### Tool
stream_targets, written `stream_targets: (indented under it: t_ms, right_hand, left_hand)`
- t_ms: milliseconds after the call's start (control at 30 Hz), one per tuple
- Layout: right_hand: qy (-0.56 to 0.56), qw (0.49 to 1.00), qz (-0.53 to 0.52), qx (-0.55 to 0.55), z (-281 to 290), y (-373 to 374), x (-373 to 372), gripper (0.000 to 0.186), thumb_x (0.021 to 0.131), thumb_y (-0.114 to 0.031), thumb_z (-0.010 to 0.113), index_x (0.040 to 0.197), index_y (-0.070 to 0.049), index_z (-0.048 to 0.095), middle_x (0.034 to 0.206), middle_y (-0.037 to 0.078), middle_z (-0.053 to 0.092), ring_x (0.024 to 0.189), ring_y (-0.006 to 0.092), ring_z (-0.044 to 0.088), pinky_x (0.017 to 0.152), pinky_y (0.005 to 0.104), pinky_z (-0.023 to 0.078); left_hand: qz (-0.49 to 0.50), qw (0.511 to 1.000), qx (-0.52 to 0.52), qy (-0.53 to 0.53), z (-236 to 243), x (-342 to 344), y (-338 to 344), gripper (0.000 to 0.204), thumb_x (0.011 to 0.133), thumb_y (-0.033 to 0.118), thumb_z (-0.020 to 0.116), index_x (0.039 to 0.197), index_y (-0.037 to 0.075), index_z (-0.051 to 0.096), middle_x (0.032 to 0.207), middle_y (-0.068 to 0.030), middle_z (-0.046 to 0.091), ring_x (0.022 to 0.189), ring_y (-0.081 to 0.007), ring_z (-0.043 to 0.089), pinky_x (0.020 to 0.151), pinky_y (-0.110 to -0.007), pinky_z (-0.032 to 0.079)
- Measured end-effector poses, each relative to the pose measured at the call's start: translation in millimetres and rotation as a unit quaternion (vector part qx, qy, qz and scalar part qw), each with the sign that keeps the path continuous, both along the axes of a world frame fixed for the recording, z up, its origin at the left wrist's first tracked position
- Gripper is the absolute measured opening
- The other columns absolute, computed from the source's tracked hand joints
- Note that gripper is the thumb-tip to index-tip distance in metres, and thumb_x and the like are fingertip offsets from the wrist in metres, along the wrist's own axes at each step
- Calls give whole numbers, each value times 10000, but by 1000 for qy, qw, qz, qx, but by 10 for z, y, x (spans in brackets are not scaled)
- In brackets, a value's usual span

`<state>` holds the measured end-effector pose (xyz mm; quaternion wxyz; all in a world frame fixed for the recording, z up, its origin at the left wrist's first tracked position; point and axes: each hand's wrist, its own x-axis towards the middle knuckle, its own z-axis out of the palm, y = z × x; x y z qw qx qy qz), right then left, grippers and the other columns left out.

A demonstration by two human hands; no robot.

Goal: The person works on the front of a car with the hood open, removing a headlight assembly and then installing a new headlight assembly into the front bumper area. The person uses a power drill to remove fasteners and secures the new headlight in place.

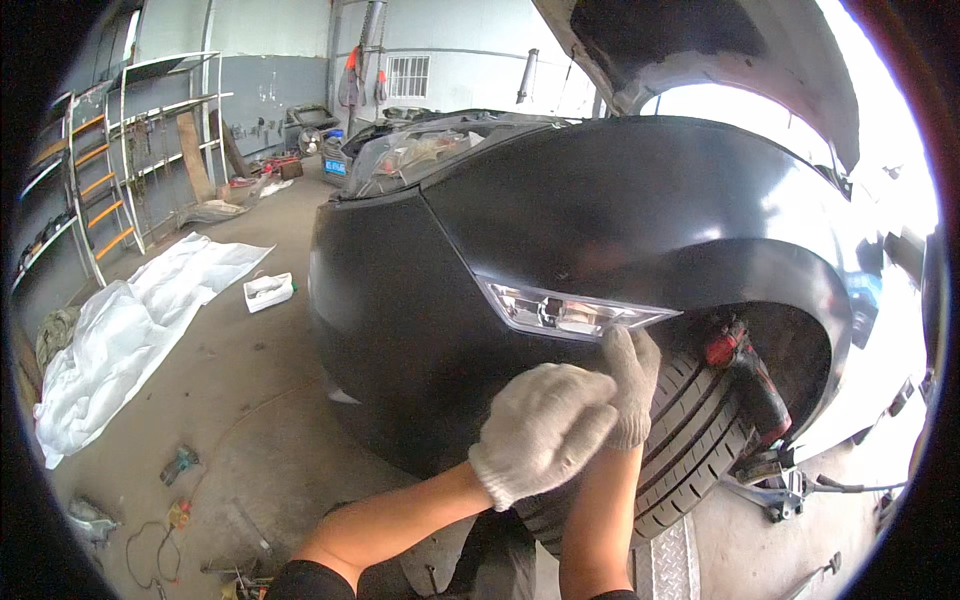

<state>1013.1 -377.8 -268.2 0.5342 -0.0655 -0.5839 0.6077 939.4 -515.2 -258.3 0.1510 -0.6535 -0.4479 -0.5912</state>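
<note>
Both gloved hands meet at the black bumper (pixel 420 330), just below the side lamp (pixel 565 312). The left hand (pixel 540 430) is curled half shut; the right hand (pixel 630 385) reaches up flat beside the tyre (pixel 690 440). Whether either grip holds anything cannot be told.

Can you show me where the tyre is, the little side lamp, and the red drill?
tyre (pixel 690 440), head view, on the tread.
side lamp (pixel 565 312), head view, on its clear lens.
red drill (pixel 745 375), head view, on its body, resting on the tyre.

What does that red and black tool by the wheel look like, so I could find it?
Start at the big black car bumper and go to the front tyre. On top of it, inside the wheel arch, lies the power drill. It is the only red thing there, right of the gloved hands.
</note>
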Motion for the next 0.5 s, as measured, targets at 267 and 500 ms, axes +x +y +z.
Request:
stream_targets:
  t_ms: [267,500]
  right_hand:
    - [-35,999,-16,-25,-68,103,-16,223,928,-186,659,1030,13,668,956,65,685,827,131,601,758,299,498]
    - [-122,939,-281,157,127,104,-67,377,958,-332,654,1060,30,638,947,91,662,858,196,598,784,351,484]
  left_hand:
    - [206,965,-20,160,161,-256,312,162,895,261,654,892,100,666,829,-83,684,643,-303,655,581,-427,524]
    - [266,943,-78,185,259,-136,280,183,906,275,620,838,106,606,739,-103,625,573,-296,630,520,-426,509]
